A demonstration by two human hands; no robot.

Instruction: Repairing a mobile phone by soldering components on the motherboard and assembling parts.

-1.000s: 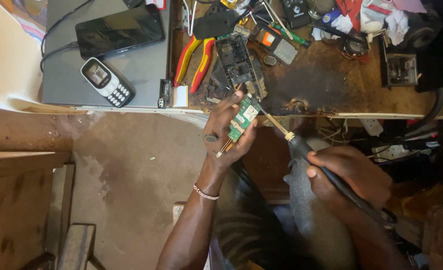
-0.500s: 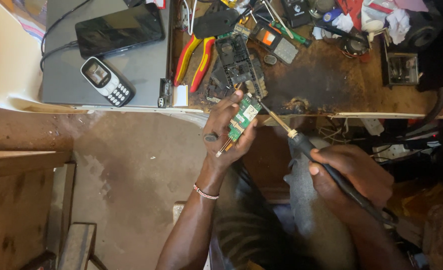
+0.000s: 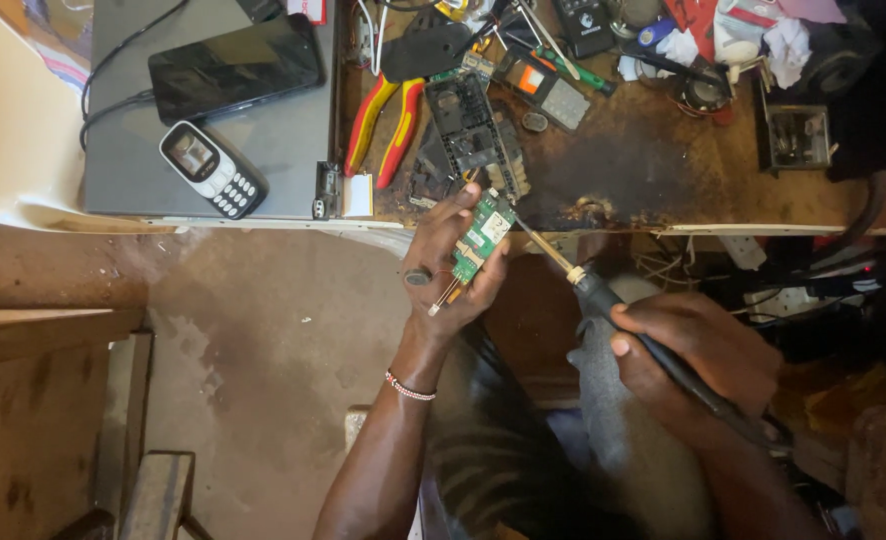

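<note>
Circuit board [image 3: 482, 236] gripped in left hand [image 3: 453, 265]; right hand [image 3: 698, 350] clasps soldering iron [image 3: 603, 300] touching it.

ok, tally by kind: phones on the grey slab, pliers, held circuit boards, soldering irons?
Phones: 2, a black slab smartphone and a white keypad handset
Pliers: 1, red-and-yellow-handled pliers
Held boards: 1, a small green circuit board in the left hand
Soldering irons: 1, a black-handled soldering iron in the right hand
Total: 5
</note>
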